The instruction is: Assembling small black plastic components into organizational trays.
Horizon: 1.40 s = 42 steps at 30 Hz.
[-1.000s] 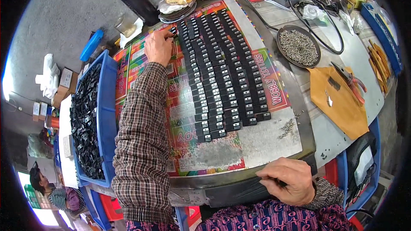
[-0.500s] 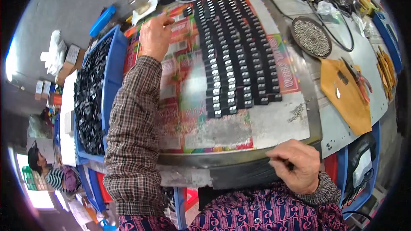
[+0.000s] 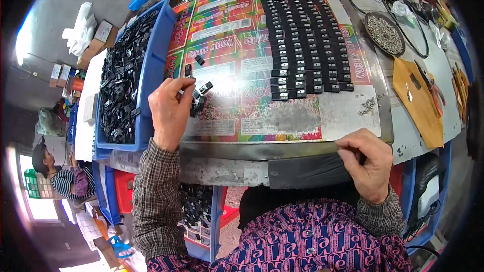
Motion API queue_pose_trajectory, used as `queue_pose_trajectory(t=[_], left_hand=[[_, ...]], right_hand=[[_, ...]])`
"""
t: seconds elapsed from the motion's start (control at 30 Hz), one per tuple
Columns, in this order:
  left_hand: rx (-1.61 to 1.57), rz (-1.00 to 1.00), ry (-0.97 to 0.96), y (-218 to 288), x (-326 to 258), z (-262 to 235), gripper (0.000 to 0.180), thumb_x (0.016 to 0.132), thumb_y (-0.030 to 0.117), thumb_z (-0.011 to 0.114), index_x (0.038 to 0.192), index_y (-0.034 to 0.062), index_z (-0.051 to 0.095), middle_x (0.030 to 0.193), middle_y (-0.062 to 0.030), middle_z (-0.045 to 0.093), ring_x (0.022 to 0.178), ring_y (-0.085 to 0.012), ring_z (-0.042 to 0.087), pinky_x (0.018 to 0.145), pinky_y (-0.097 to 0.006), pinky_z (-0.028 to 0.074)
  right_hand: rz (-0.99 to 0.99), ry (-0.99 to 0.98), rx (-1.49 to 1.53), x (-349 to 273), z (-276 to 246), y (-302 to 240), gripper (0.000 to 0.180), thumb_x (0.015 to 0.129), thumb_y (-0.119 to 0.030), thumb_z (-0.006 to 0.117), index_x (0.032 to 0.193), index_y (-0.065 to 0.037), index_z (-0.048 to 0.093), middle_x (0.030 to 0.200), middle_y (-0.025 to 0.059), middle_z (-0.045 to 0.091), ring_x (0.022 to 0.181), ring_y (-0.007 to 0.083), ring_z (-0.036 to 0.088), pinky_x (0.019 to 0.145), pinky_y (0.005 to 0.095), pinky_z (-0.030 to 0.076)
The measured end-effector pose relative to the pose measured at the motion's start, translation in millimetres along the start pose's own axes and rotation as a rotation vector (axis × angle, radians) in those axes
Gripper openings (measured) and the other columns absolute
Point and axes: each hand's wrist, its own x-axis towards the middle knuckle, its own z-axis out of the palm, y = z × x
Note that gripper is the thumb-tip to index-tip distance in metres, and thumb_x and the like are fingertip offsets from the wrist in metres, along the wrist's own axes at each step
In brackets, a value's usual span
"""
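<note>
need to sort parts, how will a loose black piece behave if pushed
A loose black piece would probably slide, not roll, given its flat sides. Its straight edges suggest stiffness. Small beside the left hand, it's likely light.

Brown checked sleeve covers are worn over a dark blue garment, which has pink letter patterns and round buttons.

The single view looks from the wearer's head, steeply down and forward, through a wide fisheye lens whose round field leaves black corners. The pink-and-navy patterned shirt lies closest, at bottom centre; the bare left hand, left of centre, and the bare right hand, lower right, are near. The metal-edged worktable spans the middle; a distant person in a striped top shows small at lower left.
</note>
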Motion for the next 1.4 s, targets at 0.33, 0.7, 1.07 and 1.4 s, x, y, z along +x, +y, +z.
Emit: queue_pose_trajectory(t=[0.33,0.7,1.07,1.4], left_hand=[[0.137,0.116,-0.059,-9.3,1.3,18.9,0.014,0.075,0.008,0.07,0.088,0.0019,0.069,0.079,-0.013,0.062,0.07,-0.0303,0.061,0.065,-0.037,0.047],[-0.028,0.012,-0.166,7.6,9.7,15.5,0.014,0.075,0.0,0.067,0.087,-0.0026,0.06,0.069,-0.014,0.06,0.062,-0.0208,0.059,0.06,-0.032,0.046],[-0.228,0.11,-0.077,64.9,-22.2,13.3,0.008,0.077,-0.004,0.067,0.084,-0.0021,0.064,0.079,-0.0062,0.056,0.06,-0.0115,0.05,0.054,-0.025,0.039],[-0.375,0.039,-0.173,110.9,-56.0,13.5,0.007,0.081,-0.004,0.066,0.088,-0.0029,0.066,0.068,-0.0033,0.06,0.058,-0.0055,0.05,0.053,-0.022,0.039]], right_hand=[[-0.009,0.012,0.008,-1.4,7.0,1.2,0.014,0.078,0.006,0.066,0.091,0.001,0.067,0.078,0.0059,0.062,0.058,0.0096,0.053,0.052,0.0219,0.041],[-0.128,-0.01,0.001,-1.7,-11.7,4.8,0.012,0.078,0.004,0.066,0.09,0.001,0.066,0.077,0.0077,0.063,0.062,0.0154,0.059,0.055,0.0247,0.046],[-0.042,0.259,-0.67,19.8,-116.7,62.3,0.01,0.08,-0.01,0.063,0.086,-0.003,0.067,0.077,0.0124,0.062,0.071,0.0279,0.061,0.063,0.0377,0.047],[-0.133,0.107,-0.778,51.1,-143.6,100.6,0.014,0.077,-0.008,0.062,0.085,0.0,0.068,0.08,0.0111,0.062,0.075,0.0283,0.062,0.068,0.0385,0.048]])
